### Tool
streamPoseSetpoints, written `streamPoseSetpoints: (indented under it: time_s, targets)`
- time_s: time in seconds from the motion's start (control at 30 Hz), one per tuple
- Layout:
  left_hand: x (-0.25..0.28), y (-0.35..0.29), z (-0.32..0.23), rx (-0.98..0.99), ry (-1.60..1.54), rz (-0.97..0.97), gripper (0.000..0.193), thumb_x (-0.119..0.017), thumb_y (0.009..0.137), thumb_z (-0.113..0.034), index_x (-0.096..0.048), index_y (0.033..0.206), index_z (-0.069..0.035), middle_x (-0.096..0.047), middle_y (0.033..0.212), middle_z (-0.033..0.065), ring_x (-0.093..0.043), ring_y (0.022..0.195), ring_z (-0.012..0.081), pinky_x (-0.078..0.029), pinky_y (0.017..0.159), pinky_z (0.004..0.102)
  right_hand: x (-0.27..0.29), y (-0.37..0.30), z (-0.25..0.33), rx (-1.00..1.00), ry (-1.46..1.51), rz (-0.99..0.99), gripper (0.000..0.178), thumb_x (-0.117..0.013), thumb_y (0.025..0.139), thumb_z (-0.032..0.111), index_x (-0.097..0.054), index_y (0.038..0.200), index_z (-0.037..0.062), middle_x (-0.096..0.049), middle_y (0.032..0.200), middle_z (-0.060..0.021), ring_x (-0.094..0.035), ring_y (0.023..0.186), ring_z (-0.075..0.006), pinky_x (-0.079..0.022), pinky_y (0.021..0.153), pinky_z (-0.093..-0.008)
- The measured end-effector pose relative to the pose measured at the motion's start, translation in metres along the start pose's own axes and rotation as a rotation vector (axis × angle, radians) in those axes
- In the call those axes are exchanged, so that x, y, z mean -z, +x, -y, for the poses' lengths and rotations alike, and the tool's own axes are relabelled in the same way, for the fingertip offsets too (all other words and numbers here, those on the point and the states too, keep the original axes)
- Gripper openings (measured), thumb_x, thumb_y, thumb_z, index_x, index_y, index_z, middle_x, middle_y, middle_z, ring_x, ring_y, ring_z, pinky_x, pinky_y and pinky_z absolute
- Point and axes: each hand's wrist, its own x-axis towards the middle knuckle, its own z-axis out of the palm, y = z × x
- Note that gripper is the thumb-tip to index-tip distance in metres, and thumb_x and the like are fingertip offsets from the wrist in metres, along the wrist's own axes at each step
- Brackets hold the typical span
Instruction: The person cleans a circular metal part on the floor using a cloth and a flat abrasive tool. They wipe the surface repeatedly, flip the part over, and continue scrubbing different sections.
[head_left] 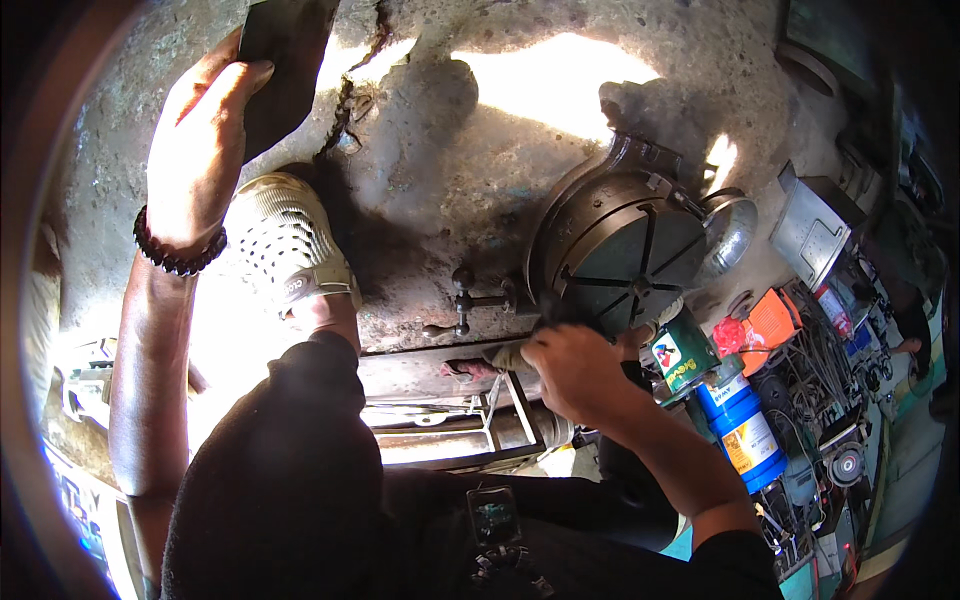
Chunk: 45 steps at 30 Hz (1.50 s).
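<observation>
My left hand [205, 140] is raised at the upper left, a beaded bracelet round its wrist. Its thumb and fingers grip a dark flat plate [285, 80], whose top end runs out of the picture. At right of centre my right hand [575, 370] is curled beside the near edge of a round slotted rotary table [640, 255]. Something dark and blurred [565, 312] shows just beyond those fingers; I cannot tell its kind. A metal crank handle [464, 302] sticks out left of the rotary table.
My foot in a pale perforated clog [285, 235] rests on the stained concrete floor [430, 190]. A shiny metal bowl [732, 235] touches the table's right side. Further right stand a green tin [682, 350], a blue bucket [745, 435], an orange container [770, 325] and cluttered tools.
</observation>
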Motion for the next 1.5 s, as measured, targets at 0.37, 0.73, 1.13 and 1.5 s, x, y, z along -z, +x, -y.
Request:
streamPoseSetpoints:
  time_s: [0.37,0.73,1.13,1.5]
  targets:
    - [0.001,0.003,-0.008,-0.135,0.358,0.077,0.040,-0.051,0.090,0.015,-0.068,0.122,-0.001,-0.061,0.137,0.0199,-0.067,0.117,0.0309,-0.054,0.102,0.0367,0.109,-0.028,-0.086,-0.241,-0.148,-0.776,0.047,-0.050,0.074,-0.012,-0.068,0.116,-0.0002,-0.068,0.118,-0.0173,-0.063,0.114,-0.0356,-0.047,0.105,-0.0459]
    - [-0.010,0.000,-0.016,-0.076,0.320,0.076,0.030,-0.057,0.089,0.012,-0.070,0.113,-0.001,-0.064,0.128,0.0189,-0.067,0.113,0.0302,-0.053,0.100,0.0356,0.033,0.035,-0.049,0.007,-0.170,-0.676,0.034,-0.068,0.070,0.000,-0.073,0.104,0.0065,-0.070,0.107,-0.0116,-0.063,0.111,-0.0278,-0.041,0.102,-0.0451]
    - [-0.016,0.004,-0.052,0.458,-0.350,0.125,0.034,-0.052,0.097,-0.001,-0.061,0.130,0.002,-0.060,0.124,0.0094,-0.057,0.114,0.0175,-0.042,0.102,0.0285,0.027,0.008,-0.017,0.010,0.364,-0.441,0.059,-0.062,0.074,-0.007,-0.058,0.133,-0.0006,-0.067,0.115,-0.0212,-0.067,0.104,-0.0349,-0.050,0.097,-0.0449]
    - [-0.021,-0.001,-0.034,0.251,-0.194,0.101,0.029,-0.052,0.099,-0.002,-0.062,0.125,0.003,-0.058,0.124,0.0096,-0.056,0.112,0.0182,-0.043,0.100,0.0291,0.026,0.000,-0.011,0.103,0.199,-0.581,0.058,-0.062,0.078,-0.007,-0.059,0.135,0.0049,-0.059,0.133,-0.0182,-0.061,0.117,-0.0384,-0.051,0.100,-0.0454]
